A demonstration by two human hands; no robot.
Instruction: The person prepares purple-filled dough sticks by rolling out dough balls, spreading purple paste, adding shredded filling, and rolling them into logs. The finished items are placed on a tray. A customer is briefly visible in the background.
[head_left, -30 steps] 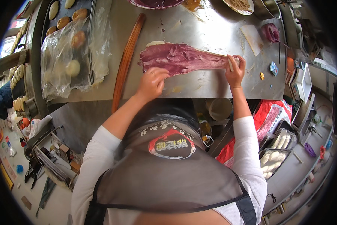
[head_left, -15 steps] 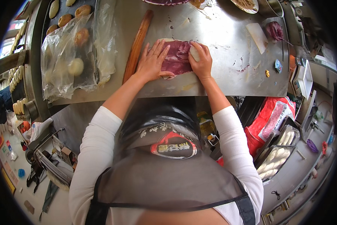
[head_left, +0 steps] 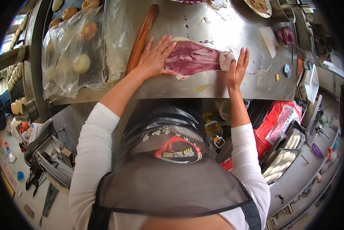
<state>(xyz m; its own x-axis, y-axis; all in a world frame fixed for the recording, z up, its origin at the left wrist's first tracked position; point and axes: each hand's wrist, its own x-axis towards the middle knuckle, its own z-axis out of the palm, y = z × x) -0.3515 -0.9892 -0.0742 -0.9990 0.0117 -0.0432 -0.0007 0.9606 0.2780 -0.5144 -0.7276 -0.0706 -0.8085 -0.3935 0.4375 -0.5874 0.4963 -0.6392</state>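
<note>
- One purple-smeared dough sheet [head_left: 195, 58] lies on the metal table [head_left: 260, 86], long axis 9 to 3 o'clock, pale rolled end [head_left: 226, 61] toward 3.
- One left hand [head_left: 153, 59], spread flat, gripping nothing, at the sheet's 9 o'clock edge.
- One right hand [head_left: 237, 73], unclenched, fingers straight, by the rolled end; touching, I can't tell.
- One rolling pin [head_left: 143, 36] toward 10; one white scraper [head_left: 269, 41] between 2 and 3.

The left fingers [head_left: 165, 46] cover the left edge of the dough [head_left: 195, 59]. The left arm [head_left: 120, 94] hides the near part of the stick [head_left: 143, 36]. The top edge cuts off the bowl [head_left: 188, 1], the plate [head_left: 267, 15] and the pot [head_left: 283, 12]. A cloudy bag [head_left: 62, 78] blurs the buns [head_left: 81, 63] under it. The tabletop [head_left: 172, 89] hides part of the bucket [head_left: 222, 109]. 1 yellow bit [head_left: 277, 77] is too small to tell.
</note>
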